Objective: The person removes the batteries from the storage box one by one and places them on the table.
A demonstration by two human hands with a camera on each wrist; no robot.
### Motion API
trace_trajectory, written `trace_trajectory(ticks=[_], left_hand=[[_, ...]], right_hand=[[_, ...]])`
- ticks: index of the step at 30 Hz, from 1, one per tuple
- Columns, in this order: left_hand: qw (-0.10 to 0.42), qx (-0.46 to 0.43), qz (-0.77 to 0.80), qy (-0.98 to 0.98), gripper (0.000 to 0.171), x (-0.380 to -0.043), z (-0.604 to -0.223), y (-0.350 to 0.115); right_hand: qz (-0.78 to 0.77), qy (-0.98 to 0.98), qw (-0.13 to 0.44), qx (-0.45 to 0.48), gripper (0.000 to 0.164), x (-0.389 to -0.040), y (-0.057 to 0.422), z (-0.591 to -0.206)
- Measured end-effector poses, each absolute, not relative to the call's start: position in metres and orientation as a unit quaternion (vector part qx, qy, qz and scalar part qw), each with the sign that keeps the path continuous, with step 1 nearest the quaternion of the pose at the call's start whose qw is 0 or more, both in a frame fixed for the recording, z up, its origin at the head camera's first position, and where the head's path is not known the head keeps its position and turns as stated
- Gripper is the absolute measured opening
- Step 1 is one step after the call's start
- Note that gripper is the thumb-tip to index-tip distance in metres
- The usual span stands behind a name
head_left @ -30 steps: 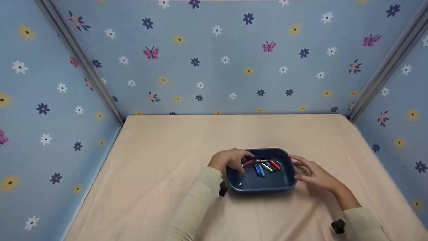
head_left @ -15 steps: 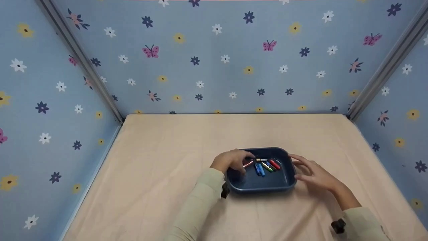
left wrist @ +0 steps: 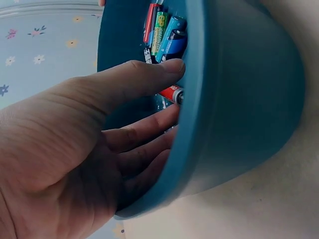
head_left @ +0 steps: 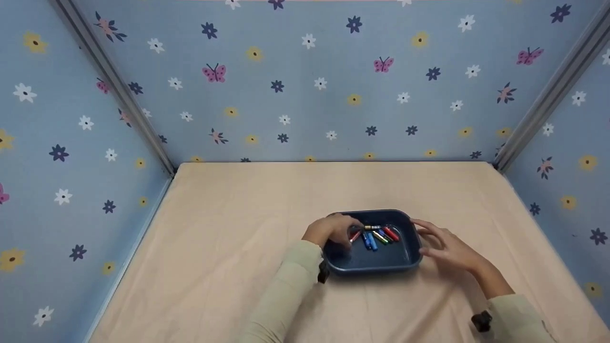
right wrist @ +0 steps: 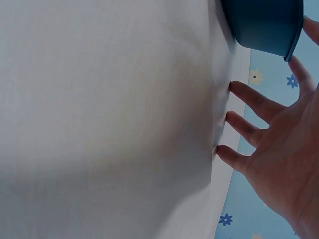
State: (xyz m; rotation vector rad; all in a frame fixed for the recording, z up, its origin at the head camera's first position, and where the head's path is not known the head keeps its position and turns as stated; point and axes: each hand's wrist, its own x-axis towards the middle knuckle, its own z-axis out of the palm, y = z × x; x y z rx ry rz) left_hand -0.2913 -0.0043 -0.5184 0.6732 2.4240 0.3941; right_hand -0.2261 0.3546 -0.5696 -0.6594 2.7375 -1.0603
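A dark blue plastic bin (head_left: 381, 261) stands on the cloth-covered table, holding several small batteries. My left hand (head_left: 333, 228) reaches in over the bin's left side. In the left wrist view, a red battery (left wrist: 171, 93) lies between the thumb above and the fingers (left wrist: 144, 130) below, with a gap showing on the thumb's side. Further in are two blue batteries (left wrist: 172, 42), a green battery (left wrist: 159, 30) and a red battery (left wrist: 151, 22). My right hand (head_left: 450, 250) is at the bin's right side, fingers spread, thumb and a fingertip at the rim (right wrist: 294, 47).
A pale cloth (head_left: 228, 247) with creases covers the table. Blue flowered panels (head_left: 305, 95) stand behind and on both sides, joined by grey metal posts (head_left: 114, 85). Each wrist carries a small black camera (head_left: 482, 321).
My left hand has shifted slightly right and deeper into the bin, its fingers drawing closer round the nearest red battery, which has turned a little. My right hand stays in place.
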Motion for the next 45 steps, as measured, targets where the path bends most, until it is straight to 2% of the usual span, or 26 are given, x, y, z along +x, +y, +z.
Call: trace_trajectory(ticks=[13,22,34,45], left_hand=[[0.298,0.237,0.261,0.887,0.068,-0.298,-0.527,-0.005],[0.269,0.188,0.271,0.905,0.056,-0.295,-0.534,0.003],[0.228,0.149,0.288,0.918,0.045,-0.289,-0.547,0.014],[0.220,0.127,0.286,0.924,0.045,-0.285,-0.551,0.016]], right_hand=[[-0.374,0.887,0.044,-0.268,0.072,-0.229,0.354,-0.573],[-0.365,0.898,0.058,-0.238,0.074,-0.229,0.354,-0.573],[-0.383,0.888,0.057,-0.249,0.073,-0.229,0.354,-0.573],[-0.383,0.890,0.058,-0.242,0.073,-0.229,0.354,-0.575]])
